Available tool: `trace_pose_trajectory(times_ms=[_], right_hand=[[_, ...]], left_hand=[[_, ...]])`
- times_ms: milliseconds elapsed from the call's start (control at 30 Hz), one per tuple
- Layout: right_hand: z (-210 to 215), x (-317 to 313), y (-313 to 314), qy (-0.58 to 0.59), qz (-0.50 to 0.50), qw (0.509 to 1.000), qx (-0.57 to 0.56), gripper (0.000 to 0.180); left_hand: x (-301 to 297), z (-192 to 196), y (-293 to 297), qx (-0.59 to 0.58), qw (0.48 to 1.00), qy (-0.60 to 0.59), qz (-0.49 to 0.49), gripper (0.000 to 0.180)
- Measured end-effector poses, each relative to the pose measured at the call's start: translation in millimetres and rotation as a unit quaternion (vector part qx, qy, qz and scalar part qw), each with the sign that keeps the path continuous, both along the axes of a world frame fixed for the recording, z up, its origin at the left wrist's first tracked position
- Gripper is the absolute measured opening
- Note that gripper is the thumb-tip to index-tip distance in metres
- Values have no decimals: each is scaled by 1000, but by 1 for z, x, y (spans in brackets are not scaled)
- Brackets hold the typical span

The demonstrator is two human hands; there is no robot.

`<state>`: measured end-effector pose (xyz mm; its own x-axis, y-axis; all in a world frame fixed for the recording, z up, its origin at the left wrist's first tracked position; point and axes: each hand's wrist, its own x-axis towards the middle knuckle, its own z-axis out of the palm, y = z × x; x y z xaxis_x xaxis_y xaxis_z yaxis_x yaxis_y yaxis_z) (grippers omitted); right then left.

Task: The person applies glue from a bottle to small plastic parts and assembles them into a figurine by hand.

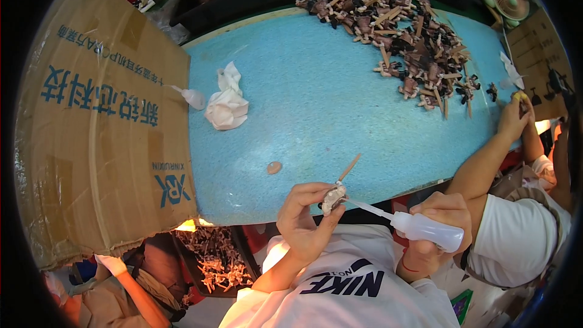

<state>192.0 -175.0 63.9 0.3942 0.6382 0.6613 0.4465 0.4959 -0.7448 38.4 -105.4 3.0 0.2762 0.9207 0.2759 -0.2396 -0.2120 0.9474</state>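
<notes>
Head view shows my left hand [302, 218] at about six o'clock, just off the near edge of the blue table [316, 103], fingers and thumb pinched around a small pale figure part [333, 198] with a thin wooden stick [350, 167] poking up out of it toward one o'clock. I hold it raised and turned toward me, I think so its top faces the nozzle. My right hand [438, 218], at four o'clock, is wrapped fully around a white squeeze bottle [425, 231], whose long fine tip [370, 208] points toward nine o'clock and meets the part, tilted so whatever is in it can run down to the spot.

A heap of similar brown and tan pieces on sticks [401, 36] lies at one o'clock, well apart. A crumpled white cloth [227, 106] sits at eleven o'clock, near a cardboard sheet [103, 115]. Another person's arm [486, 164] reaches across the table's right edge at three o'clock.
</notes>
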Motion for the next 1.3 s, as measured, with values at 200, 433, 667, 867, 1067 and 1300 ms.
trace_pose_trajectory(times_ms=[200,433,667,867,1067,1300], right_hand=[[-1,-2,0,12,39,999,-1,38],[-2,-4,2,20,65,998,0,38],[3,-3,-1,-13,65,997,-42,40],[5,-1,-1,-23,74,996,-39,40],[-3,-5,0,30,13,999,-6,39],[-7,-10,0,100,14,995,-18,39]], left_hand=[[2,1,0,-35,998,-51,-5,24],[5,1,0,-35,998,-60,-3,23],[4,-1,0,-32,998,-56,2,24],[4,0,0,-38,997,-67,0,24],[4,3,-1,-63,994,-88,0,25],[3,3,-1,-80,990,-113,-22,27]])
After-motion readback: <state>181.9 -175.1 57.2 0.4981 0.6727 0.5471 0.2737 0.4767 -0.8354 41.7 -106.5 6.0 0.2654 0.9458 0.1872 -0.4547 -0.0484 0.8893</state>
